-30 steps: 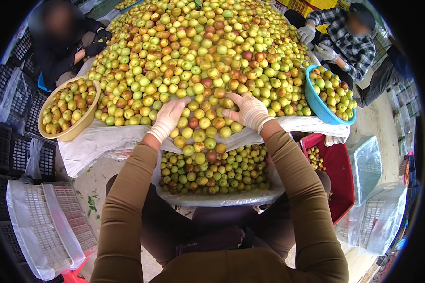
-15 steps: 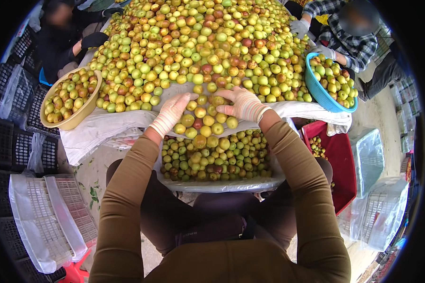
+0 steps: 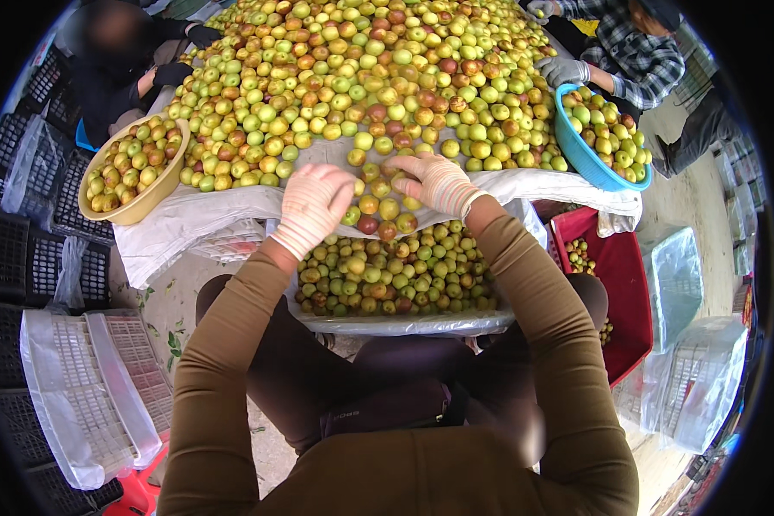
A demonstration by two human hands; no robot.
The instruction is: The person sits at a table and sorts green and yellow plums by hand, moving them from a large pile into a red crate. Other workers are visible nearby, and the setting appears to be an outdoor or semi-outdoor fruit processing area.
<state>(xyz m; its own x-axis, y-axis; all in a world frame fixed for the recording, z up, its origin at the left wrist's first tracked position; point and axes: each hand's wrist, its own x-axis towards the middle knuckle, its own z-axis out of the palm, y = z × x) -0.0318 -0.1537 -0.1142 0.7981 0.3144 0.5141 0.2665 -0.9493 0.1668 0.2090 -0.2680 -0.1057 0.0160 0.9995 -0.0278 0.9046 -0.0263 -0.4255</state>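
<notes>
A large heap of round jujubes, green and yellow with reddish-brown patches, covers the sheeted table before me. At its near edge my left hand, in a pale glove with a striped cuff, has its fingers curled inward; whatever it holds is hidden. Opposite it, my right hand, gloved alike, is cupped with thumb and fingers apart beside several loose jujubes. These lie between my hands at the table's edge. Just below, between my knees, a plastic-lined crate holds many more jujubes.
A tan basin of jujubes stands left, a blue basket of them right. A red bin sits by my right knee. Plastic-wrapped crates line both sides. Two co-workers, one in a plaid sleeve, reach toward the heap.
Several jujubes have gone from the table's edge toward the crate. My left hand has drawn slightly back and curled; my right stays near its place. The co-workers' hands have shifted.
</notes>
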